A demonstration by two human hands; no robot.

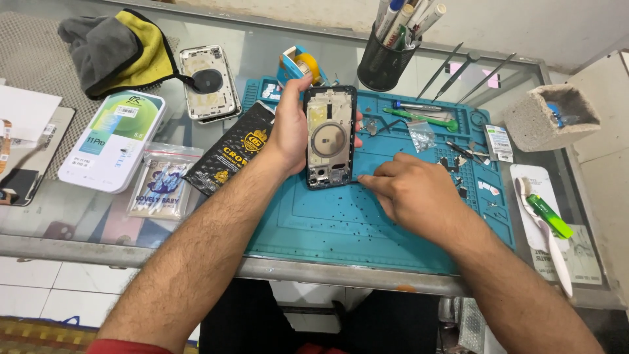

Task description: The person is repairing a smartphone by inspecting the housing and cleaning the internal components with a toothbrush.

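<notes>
My left hand (290, 128) grips an open phone housing (329, 137) by its left edge, holding it upright over the teal repair mat (341, 223). The housing's inside faces me, with a round coil ring in its middle. My right hand (413, 193) rests on the mat just right of the housing's lower corner, fingertips pinched together near that corner; whether something small is between them I cannot tell.
A second phone housing (208, 82), a white box (113, 139), a black packet (230, 149) and a clear pouch (160, 187) lie left. A grey-yellow cloth (118, 49), pen cup (382, 62), tweezers (458, 72), screwdriver (422, 118), toothbrush (547, 236) and concrete block (550, 115) surround the mat.
</notes>
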